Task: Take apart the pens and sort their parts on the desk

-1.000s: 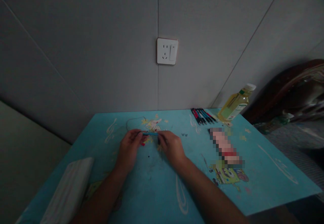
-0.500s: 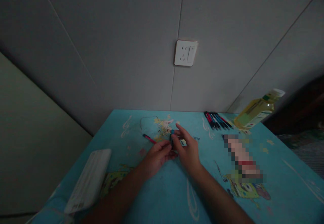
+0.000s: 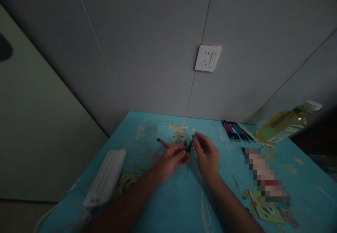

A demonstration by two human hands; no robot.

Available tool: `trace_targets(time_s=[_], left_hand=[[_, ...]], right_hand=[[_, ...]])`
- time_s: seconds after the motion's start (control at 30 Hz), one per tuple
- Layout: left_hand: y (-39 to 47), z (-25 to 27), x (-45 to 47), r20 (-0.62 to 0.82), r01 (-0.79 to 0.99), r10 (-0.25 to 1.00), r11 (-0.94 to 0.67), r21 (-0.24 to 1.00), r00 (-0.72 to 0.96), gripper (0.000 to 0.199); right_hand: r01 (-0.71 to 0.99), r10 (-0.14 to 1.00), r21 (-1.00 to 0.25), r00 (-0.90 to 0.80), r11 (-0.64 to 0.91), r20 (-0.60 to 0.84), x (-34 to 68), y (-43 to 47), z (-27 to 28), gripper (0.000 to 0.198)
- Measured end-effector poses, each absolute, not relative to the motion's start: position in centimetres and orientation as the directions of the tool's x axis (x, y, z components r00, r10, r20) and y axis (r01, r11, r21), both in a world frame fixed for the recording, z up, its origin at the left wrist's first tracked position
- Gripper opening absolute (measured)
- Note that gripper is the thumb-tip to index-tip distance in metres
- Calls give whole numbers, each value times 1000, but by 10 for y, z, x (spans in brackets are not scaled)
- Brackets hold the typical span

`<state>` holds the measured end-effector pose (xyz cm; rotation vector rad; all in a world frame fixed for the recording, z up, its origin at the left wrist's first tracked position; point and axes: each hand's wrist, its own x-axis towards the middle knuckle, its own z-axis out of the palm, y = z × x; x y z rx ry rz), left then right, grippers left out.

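My left hand point(image 3: 172, 161) is closed on the dark lower part of a blue and black pen point(image 3: 190, 143) above the middle of the table. The fingertips of my right hand point(image 3: 208, 153) pinch the pen's blue upper part. Just beyond my left fingers lies a pink-red and black pen point(image 3: 163, 143), its near end hidden by the hand. A thin pale strip point(image 3: 194, 152) shows beside my right fingers, too small to make out.
A row of several pens point(image 3: 237, 131) lies at the back right, beside a bottle of yellow liquid point(image 3: 283, 124). A blurred-out flat item point(image 3: 265, 176) lies to the right. A white power strip point(image 3: 106, 176) with a cable lies left on the patterned blue tablecloth point(image 3: 173, 198).
The view has shifted left, so everything sits further right. More of the pen's blue part now shows between my hands, and it is tilted.
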<state>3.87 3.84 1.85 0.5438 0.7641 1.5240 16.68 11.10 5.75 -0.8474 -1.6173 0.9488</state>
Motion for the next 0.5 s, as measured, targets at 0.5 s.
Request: trace_targets(time_s=[0.5], left_hand=[[46,22,19,-113,-763,911,-259,593,-397,27]], right_hand=[[129,590,-624,-518,770,620,156,92,38,12]])
